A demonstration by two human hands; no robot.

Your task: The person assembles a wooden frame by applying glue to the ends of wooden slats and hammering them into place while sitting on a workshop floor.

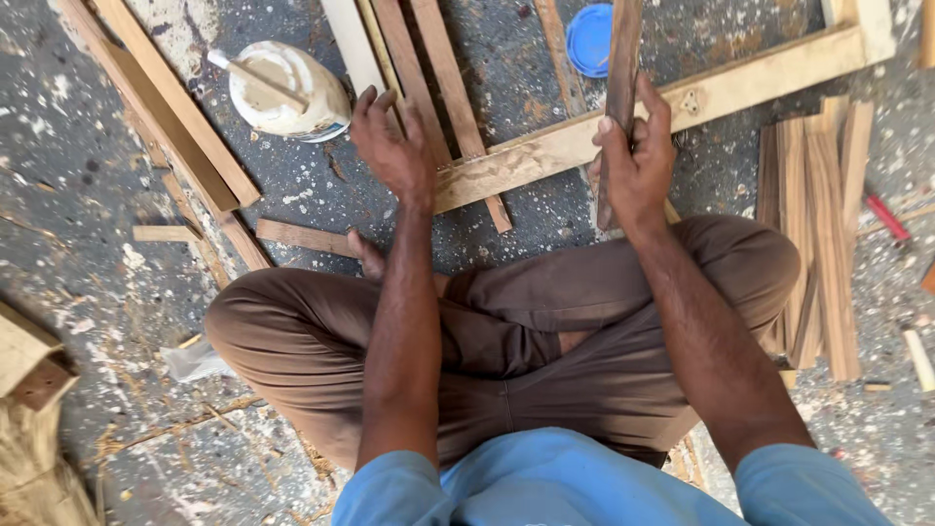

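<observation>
Looking down from the head view, I see my right hand (635, 166) clamped around a dark narrow wooden slat (620, 88), its long axis running away from me, while my left hand (394, 146), fingers loosely apart, rests on the pale wooden frame rail (545, 151) beside it.

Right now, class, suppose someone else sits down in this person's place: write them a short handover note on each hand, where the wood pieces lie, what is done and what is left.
Left hand: open, palm down, resting on the slats beside the frame rail.
Right hand: shut on a dark stick, held upright over the frame rail.
Nearby: white pot with a stirrer, blue lid, stack of strips at the right knee.
Done: the frame rail lies across the slats on the floor.
Left: the dark stick is in the hand, not laid down.
</observation>
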